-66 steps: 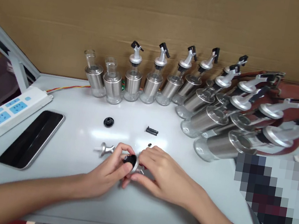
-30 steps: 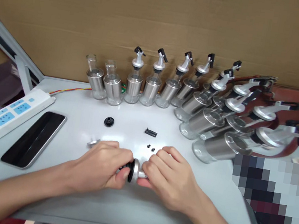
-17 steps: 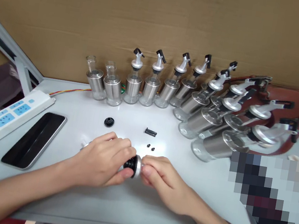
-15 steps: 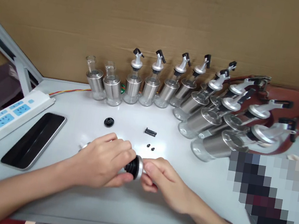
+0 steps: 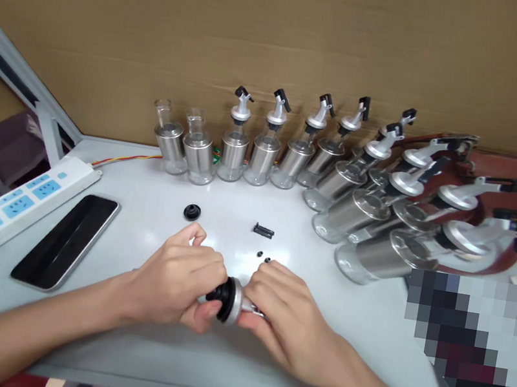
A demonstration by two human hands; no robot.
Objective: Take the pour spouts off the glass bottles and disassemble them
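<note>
Between my hands is a bottle pourer spout [image 5: 234, 302], held sideways, with a silver collar and a black ribbed rubber stopper. My left hand [image 5: 180, 282] is closed around the stopper end. On the spout's metal neck, to the right of the collar, my right hand [image 5: 292, 320] is closed, fingers over the top and thumb below. Beyond my left hand lies a loose black rubber stopper [image 5: 192, 212]. Two thin black parts [image 5: 264, 230] lie side by side farther off, with two tiny black pieces [image 5: 259, 254] close to my right fingers.
Two glass-and-steel bottles without spouts [image 5: 198, 156] stand at the back. Several bottles with spouts [image 5: 264, 155] curve along the back and right. A phone [image 5: 65, 241] and a white power strip [image 5: 15, 207] lie left. A brown bag [image 5: 510, 181] sits behind the right bottles.
My right hand has turned over, from gripping the neck with the thumb on top to fingers on top. The spout has shifted slightly left and down.
</note>
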